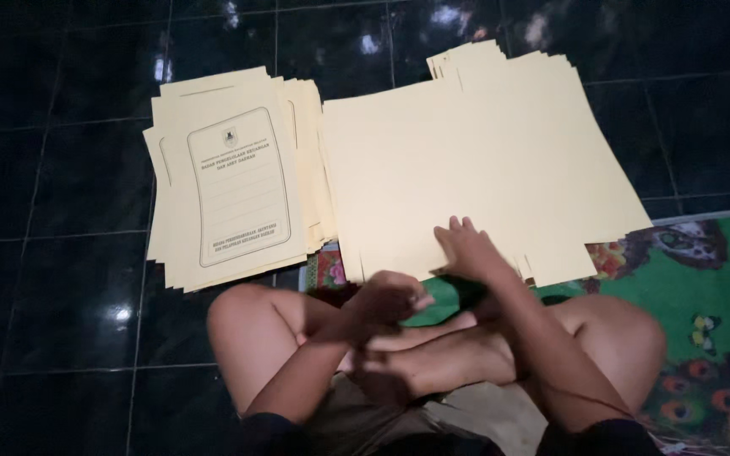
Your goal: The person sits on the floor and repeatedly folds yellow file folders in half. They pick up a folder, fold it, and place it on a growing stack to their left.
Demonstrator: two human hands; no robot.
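My right hand lies flat, palm down, fingers spread a little, pressed on the near edge of the big stack of blank cream sheets. It grips nothing; it only rests on the top sheet. My left hand hovers just below that same edge, over my crossed legs. It is blurred. Fingers look curled inward, loosely closed, but I cannot tell whether they pinch a sheet corner or hold nothing.

The blank stack sits on the floor straight ahead of me, to the right of centre, sheets fanned unevenly so that many corners show at the far end and along the near right edge. The near edge overlaps a patterned mat, green with red and orange motifs, which runs out to my right and under my legs.

Left of the blank stack, touching or nearly touching it, lies a second pile of printed covers, same cream colour, the top one bearing a framed panel with a small emblem and ruled lines. That pile is also loosely fanned.

Both piles rest on a floor of dark glossy tiles with pale grout lines and light reflections. My knees are bare, spread left and right.
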